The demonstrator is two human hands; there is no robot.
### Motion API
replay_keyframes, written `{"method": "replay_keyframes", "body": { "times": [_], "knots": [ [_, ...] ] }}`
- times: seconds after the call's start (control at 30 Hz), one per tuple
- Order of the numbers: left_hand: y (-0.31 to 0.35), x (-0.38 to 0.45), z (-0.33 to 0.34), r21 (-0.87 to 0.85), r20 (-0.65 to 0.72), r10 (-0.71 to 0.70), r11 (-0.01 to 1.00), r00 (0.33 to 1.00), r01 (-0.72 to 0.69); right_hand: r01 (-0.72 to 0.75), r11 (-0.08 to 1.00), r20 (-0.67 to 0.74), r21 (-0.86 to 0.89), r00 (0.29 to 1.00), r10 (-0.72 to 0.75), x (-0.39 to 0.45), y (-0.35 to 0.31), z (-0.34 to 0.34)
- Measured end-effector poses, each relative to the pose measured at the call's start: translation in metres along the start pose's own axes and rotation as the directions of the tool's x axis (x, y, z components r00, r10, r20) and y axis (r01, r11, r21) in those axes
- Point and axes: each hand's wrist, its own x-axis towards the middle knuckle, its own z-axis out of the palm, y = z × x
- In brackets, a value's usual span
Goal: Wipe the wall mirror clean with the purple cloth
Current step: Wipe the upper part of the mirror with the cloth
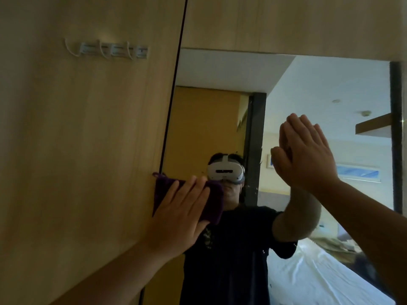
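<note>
- Head view: a person stands facing a wall mirror set into pale wood panelling, both arms raised to the glass.
- The left hand lies flat with its fingers straight and slightly spread, pressing a purple cloth against the surface.
- The cloth sits at the mirror's left edge, straddling the dark seam between glass and panel; a small loop sticks out at its upper left corner.
- The right hand is also open, fingers straight and together, palm toward the glass higher up and to the right, meeting its own reflection at the fingertips.
- The two hands are well apart, the right one above the left.
- The mirror reflects the person in a dark T-shirt and a white headset, a yellow-brown door behind, a black vertical frame, a bright room with a white-covered bed and a picture on the far wall.
- On the panel to the upper left, a row of small white hooks is fixed to the wood.
</note>
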Motion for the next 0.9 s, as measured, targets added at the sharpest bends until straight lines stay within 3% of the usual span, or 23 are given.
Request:
{"method": "replay_keyframes", "body": {
  "times": [0.13,0.27,0.4,0.57,0.63,0.77,0.9],
  "knots": [
    [0.019,-0.031,0.004,0.001,0.033,0.012,1.0,0.999,-0.012,-0.021,0.998,0.004,0.06,1.0,0.02,-0.004,0.004,-0.016],
    [0.007,-0.011,-0.001,-0.016,-0.071,0.067,0.998,0.995,-0.069,-0.072,0.997,-0.024,-0.026,0.997,0.071,-0.028,0.035,-0.023],
    [-0.007,0.07,-0.021,-0.034,-0.207,0.039,0.998,0.977,-0.047,-0.115,0.991,0.045,-0.067,0.992,0.118,-0.054,0.058,-0.009],
    [-0.01,0.218,-0.054,-0.031,-0.261,-0.044,0.999,0.964,0.037,-0.126,0.988,0.003,-0.086,0.992,0.127,-0.059,0.061,0.0],
    [-0.009,0.266,-0.067,0.002,-0.227,-0.006,1.0,0.974,0.007,-0.12,0.989,-0.009,-0.084,0.993,0.12,-0.059,0.063,0.002],
    [0.007,0.299,-0.061,-0.011,-0.024,-0.033,0.999,0.999,0.033,-0.106,0.991,-0.018,-0.076,0.994,0.105,-0.059,0.066,0.004],
    [0.031,0.26,-0.035,-0.034,-0.084,-0.048,0.998,0.995,0.046,-0.109,0.992,-0.035,-0.061,0.994,0.107,-0.059,0.067,0.006]
  ]
}}
